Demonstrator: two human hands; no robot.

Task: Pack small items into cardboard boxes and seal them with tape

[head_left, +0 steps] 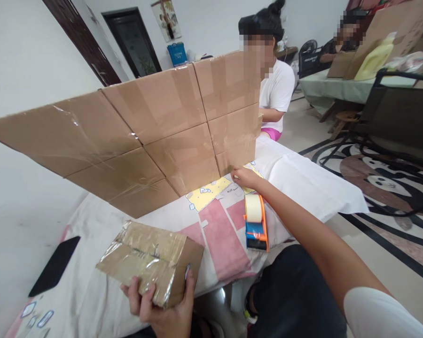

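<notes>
My left hand (165,310) grips a small cardboard box (146,253) from below, fingers on one side and thumb on the other. Clear shiny tape covers much of this box, which is tilted above the near edge of the table. Farther off, my right hand (246,178) reaches to the foot of a large cardboard panel (172,136) with its fingers curled; whatever they pinch is too small to make out. Just below that hand, an orange and blue tape dispenser (256,223) with a pale roll lies on the cloth. Yellow patterned paper (207,193) lies along the panel's base.
A cloth-covered table (91,277) lies in front of me, with a dark flat tablet-like item (54,266) at the left. Behind the panel sits a person in a white shirt (282,87). Another table (313,89) and a black chair (398,122) stand at the right.
</notes>
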